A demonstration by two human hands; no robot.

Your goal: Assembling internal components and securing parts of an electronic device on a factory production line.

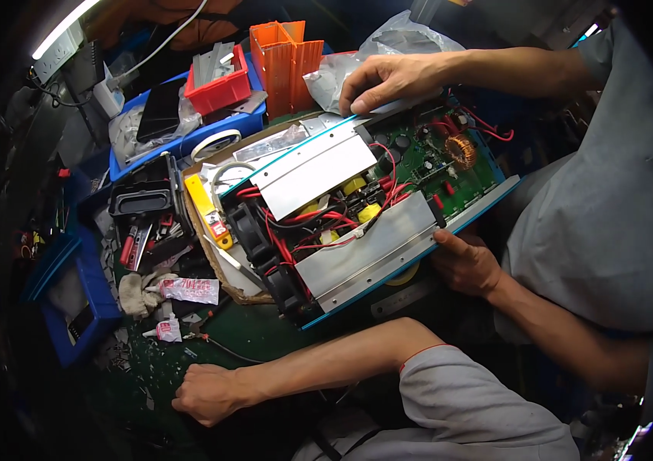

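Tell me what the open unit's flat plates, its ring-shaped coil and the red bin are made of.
Flat plates: metal, probably aluminium, given the smooth silvery surface and small holes.
Ring-shaped coil: likely copper wire, judging by its shiny orange-brown windings.
Red bin: apparently moulded plastic, smooth and evenly coloured, slightly glossy.

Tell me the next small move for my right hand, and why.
Probably open your right hand and steady the metal case by its fans. One co-worker's hand is at the case's upper edge and the other at its lower edge, but none is at the fan end; yours is curled into a fist, apart from it.
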